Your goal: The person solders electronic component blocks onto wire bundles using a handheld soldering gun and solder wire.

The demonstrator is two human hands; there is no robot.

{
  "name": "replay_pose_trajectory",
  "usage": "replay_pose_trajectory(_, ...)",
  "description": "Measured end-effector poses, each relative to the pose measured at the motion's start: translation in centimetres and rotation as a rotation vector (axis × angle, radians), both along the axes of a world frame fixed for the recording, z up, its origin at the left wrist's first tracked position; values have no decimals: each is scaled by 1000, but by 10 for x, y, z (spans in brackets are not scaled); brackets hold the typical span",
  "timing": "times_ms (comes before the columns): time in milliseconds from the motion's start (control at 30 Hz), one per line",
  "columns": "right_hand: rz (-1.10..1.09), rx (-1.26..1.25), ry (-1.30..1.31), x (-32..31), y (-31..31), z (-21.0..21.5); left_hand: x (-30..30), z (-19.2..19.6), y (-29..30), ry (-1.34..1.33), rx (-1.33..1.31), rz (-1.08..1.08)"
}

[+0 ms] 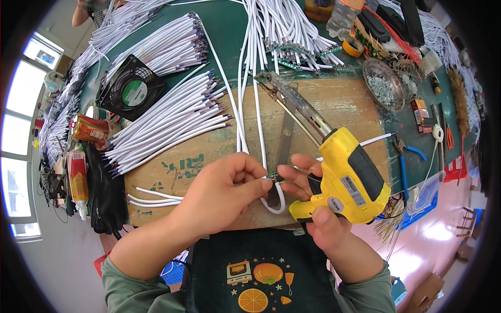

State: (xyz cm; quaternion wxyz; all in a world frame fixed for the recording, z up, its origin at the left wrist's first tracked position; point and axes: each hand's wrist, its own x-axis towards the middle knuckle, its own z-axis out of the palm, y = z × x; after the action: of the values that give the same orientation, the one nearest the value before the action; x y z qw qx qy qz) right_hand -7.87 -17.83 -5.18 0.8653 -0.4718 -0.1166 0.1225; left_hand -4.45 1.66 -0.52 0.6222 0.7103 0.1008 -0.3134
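Observation:
My left hand (216, 190) is closed in a pinch around the end of a white cable (281, 203), beside a small green circuit board (273, 176). The cable bends in a loop just below the fingertips. Exactly what lies between thumb and forefinger is partly hidden. Held in my right hand (330, 229) is a yellow and black soldering gun (342, 180), its metal tip pointing up and away to the left. The fingers of that hand reach toward the green board. A cardboard sheet (209, 146) lies under both hands.
Bundles of white cables (175, 122) lie at left, and more with green boards (308, 52) at the back. A black fan (133, 88) stands at left. A metal dish (384, 83) of pale pieces and blue-handled pliers (403, 167) are at right. A flat metal bar (285, 141) lies centrally.

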Motion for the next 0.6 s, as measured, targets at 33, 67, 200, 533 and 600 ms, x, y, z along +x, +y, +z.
replay_pose_trajectory(33, 12, 2, -15, 0, 0, 1, -1, 0, 1, 3, 1, -2)
replay_pose_trajectory(67, 11, 3, -12, 0, 3, 2, -2, -1, 2, -106, 85, -33)
replay_pose_trajectory(200, -88, -24, 82, 1, 9, 6, -6, 4, 3, -527, 372, -119)
replay_pose_trajectory(533, -34, -43, 79, 3, 13, 8, -4, 16, 6, -418, 361, -115)
replay_pose_trajectory(600, -37, -31, 84, 5, 14, 9, -2, 22, 6, -377, 416, -151)
